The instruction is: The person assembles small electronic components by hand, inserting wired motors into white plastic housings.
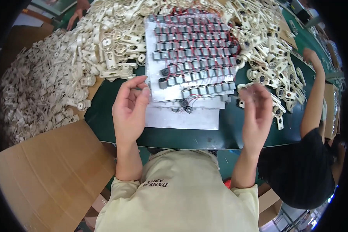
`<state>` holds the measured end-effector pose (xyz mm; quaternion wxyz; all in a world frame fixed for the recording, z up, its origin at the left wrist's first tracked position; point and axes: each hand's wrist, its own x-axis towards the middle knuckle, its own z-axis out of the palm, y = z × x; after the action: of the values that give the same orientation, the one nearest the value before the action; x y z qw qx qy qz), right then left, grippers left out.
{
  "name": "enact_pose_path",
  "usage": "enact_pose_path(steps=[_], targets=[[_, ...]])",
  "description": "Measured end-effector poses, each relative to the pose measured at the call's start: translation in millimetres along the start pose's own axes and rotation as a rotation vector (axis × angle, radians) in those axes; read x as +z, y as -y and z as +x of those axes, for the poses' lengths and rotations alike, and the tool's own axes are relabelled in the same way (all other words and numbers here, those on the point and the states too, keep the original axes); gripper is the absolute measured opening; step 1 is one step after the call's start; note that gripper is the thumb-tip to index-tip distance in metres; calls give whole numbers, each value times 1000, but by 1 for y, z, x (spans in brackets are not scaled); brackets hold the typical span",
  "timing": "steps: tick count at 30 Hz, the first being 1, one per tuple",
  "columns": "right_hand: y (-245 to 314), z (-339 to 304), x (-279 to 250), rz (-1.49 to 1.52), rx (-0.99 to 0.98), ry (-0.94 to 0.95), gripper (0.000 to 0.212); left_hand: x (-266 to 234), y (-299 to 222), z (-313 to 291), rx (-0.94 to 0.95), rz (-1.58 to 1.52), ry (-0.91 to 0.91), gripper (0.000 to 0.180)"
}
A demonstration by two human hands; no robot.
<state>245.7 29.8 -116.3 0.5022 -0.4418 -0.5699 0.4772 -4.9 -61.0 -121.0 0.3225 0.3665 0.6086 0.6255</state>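
Observation:
My left hand (130, 110) is raised beside the left edge of a white sheet (154, 83). Its fingers are loosely curled, with a gap to the thumb, and I see nothing in them. Rows of small silver cylindrical motors (193, 52) with red wires stand on the stacked sheets. A few black round parts (184, 103) lie near the sheets' front. My right hand (258, 112) hovers right of the sheets, by a pile of cream plastic parts (274, 65). Its bent fingers are smeared by motion, and whether they hold anything is unclear.
A large heap of cream plastic parts (46, 83) covers the left and back of the green table (232, 133). An open cardboard box (54, 170) stands at the near left. A co-worker in black (301, 170) sits on the right; another person's hand (78, 14) shows at the far left.

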Motion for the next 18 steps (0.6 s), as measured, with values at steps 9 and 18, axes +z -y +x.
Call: enact_pose_path(steps=[9,18], targets=[[-22,-41,67,-642,-112,340,26,-56,36,27,119,511,-411,20],[-17,-40,41,-274,9,292,34,-48,18,50,103,848,-527,29]])
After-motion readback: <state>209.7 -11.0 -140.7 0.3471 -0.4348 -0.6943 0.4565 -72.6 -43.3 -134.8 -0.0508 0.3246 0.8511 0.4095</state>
